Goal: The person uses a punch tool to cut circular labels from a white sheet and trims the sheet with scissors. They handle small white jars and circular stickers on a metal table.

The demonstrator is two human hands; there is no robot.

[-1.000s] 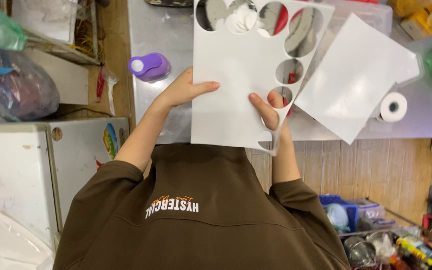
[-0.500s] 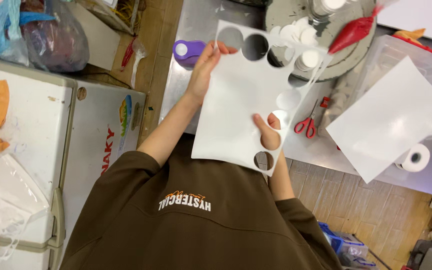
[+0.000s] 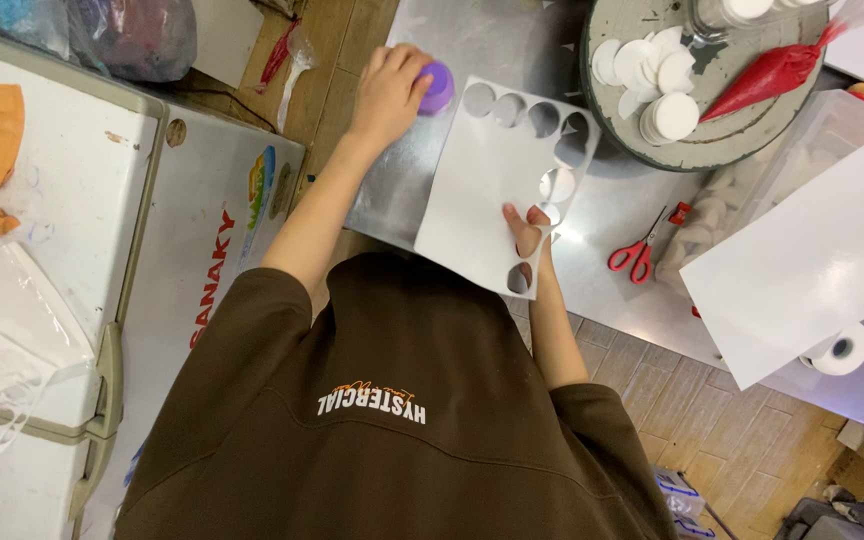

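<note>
Fingers of the left hand [image 3: 390,92] are curled over a purple punch [image 3: 438,88] near the top centre. The right hand [image 3: 529,240] pinches the lower edge of a white sheet [image 3: 482,190] with round holes, mid-frame. Red scissors [image 3: 638,252] sit to the right, white discs [image 3: 652,75] on a round tray [image 3: 697,150] above.

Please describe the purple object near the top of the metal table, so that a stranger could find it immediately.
Find the metal table. At its left edge, the left hand covers a small purple paper punch, just above the white sheet with round holes. It is the only purple thing there.
</note>
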